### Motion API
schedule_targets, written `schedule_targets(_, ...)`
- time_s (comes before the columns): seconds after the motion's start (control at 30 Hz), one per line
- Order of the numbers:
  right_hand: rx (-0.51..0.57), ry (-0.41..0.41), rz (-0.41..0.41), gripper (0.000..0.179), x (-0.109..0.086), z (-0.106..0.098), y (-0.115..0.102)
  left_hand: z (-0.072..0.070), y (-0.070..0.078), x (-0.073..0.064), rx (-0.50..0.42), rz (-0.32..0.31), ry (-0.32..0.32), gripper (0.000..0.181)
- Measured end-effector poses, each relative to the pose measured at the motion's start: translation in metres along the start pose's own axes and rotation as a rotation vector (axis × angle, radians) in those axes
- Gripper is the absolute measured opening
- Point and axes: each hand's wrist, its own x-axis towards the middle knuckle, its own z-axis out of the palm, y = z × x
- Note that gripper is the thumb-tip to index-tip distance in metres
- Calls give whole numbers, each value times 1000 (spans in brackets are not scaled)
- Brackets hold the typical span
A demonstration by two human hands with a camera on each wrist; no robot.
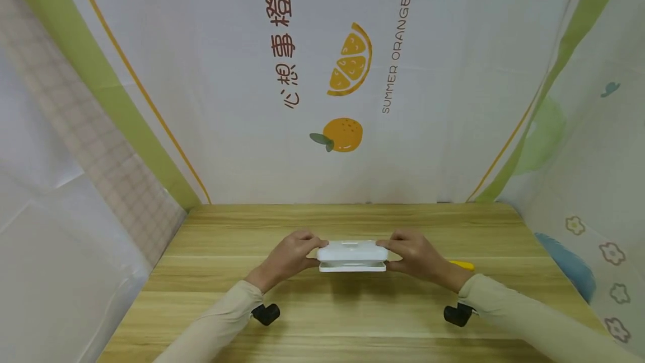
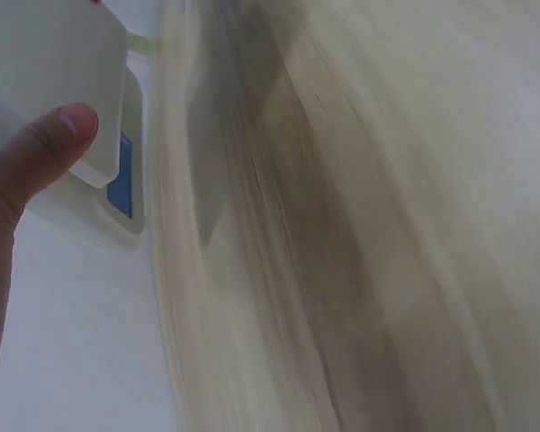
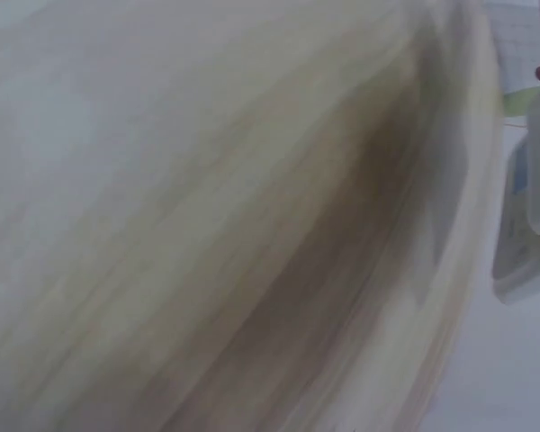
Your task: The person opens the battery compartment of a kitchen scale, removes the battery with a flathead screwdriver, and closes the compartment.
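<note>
Both hands hold a white plastic case point(image 1: 353, 252) with rounded corners, in front of me over the table. It has two flat parts, with a narrow gap between them on the side facing me. My left hand point(image 1: 294, 254) grips its left end, fingers at the top and thumb at the lower part. At the right end my right hand point(image 1: 418, 256) grips it in a similar way. In the left wrist view the left thumb point(image 2: 49, 148) lies on one white part, and a blue patch point(image 2: 120, 180) shows inside the gap. The right wrist view catches only the case's edge point(image 3: 526, 270).
A yellow object point(image 1: 462, 265) lies on the wood-grain table point(image 1: 353, 324), partly hidden behind my right wrist. A white curtain with orange prints point(image 1: 428, 144) hangs behind the table's far edge, and more cloth hangs at both sides. Black cameras point(image 1: 265, 314) sit under the wrists.
</note>
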Motion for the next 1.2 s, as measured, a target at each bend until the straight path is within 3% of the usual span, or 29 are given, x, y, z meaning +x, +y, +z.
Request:
schedule_targets(0.23, -198, 49, -214, 39, -5, 4, 2, 3, -7, 4, 245, 300, 63, 43)
schedule_targets(0.37, -258, 62, -300, 34, -7, 7, 7, 4, -9, 5, 302, 390, 65, 11)
schedule_targets(0.4, -283, 62, -327, 34, -7, 7, 8, 4, -10, 5, 314, 405, 65, 11)
schedule_targets(0.5, -384, 51, -425, 34, -4, 9, 11, 5, -12, 5, 347, 427, 64, 29)
schedule_targets(0.7, -512, 44, -587, 37, 13, 4, 8, 11, -18, 2, 432, 477, 59, 37)
schedule_targets(0.87, -547, 37, -630, 43, 21, -2, 4, 18, -19, -1, 507, 530, 69, 35)
schedule_targets(1.2, -555, -40, -636, 44, 1, 14, 11, 30, -16, -8, 546, 527, 33, 39)
